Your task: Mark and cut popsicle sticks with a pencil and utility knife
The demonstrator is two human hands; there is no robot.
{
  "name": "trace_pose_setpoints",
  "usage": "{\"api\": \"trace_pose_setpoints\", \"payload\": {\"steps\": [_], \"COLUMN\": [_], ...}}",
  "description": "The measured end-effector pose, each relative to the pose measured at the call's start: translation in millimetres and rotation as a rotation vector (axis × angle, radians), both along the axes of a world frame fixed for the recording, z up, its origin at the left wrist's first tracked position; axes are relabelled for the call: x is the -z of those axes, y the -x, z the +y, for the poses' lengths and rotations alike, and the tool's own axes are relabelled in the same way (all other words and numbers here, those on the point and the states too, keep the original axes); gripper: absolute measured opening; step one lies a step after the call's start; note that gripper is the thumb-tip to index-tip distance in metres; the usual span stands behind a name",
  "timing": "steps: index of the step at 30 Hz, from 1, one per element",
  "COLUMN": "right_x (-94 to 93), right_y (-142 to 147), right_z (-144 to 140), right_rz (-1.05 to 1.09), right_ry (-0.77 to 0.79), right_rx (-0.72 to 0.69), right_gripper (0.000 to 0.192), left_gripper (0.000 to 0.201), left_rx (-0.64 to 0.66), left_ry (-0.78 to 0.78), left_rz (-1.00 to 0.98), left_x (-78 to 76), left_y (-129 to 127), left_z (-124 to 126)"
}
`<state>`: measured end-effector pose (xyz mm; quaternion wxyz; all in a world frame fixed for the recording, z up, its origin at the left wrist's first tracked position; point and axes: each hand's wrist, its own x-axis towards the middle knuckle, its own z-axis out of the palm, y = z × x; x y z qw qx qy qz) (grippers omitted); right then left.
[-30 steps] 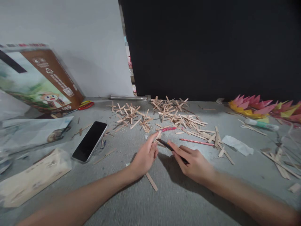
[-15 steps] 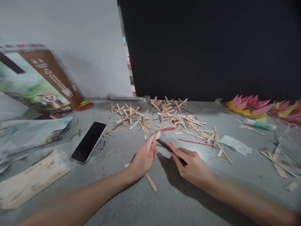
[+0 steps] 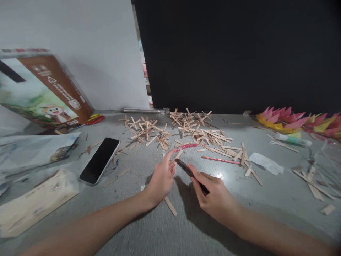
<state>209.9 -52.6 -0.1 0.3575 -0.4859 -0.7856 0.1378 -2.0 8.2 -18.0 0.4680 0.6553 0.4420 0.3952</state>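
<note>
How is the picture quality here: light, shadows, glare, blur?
Head view: dim, soft light; a small glare spot on the grey table beside the right hand; both hands cast dark shadows; edges are smeared and curved; the black wall shows no detail.

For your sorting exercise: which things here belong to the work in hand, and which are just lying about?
In hand:
right hand gripping a dark knife
left hand pinning a wooden stick
stick pile

Lying about:
phone
printed box
paper flowers
glue stick
</note>
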Motion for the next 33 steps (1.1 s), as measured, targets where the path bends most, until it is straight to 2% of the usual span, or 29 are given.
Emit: {"api": "trace_pose_setpoints", "payload": {"steps": [9,17,25,30,33], "right_x": [-2.9,-8.4,-7.9,-2.9,-2.2], "right_y": [7,9,11,7,4], "right_z": [-4,-3,-1,4,6], "right_rz": [0.128,0.134,0.156,0.155,0.150], "right_ry": [0.117,0.182,0.245,0.235,0.200], "right_rx": [0.013,0.024,0.034,0.013,-0.010], "right_gripper": [0.045,0.046,0.046,0.046,0.048], "left_gripper": [0.053,0.049,0.049,0.055,0.055], "left_rx": [-0.027,-0.081,-0.094,-0.041,0.005], "left_ry": [0.046,0.052,0.111,0.244,0.272], "left_rz": [-0.054,-0.007,-0.054,-0.199,-0.300], "left_x": [-5.1,-15.2,-8.0,-16.0,-22.0], "left_y": [-2,-4,-5,-7,-8], "left_z": [-1,-4,-2,0,0]}}
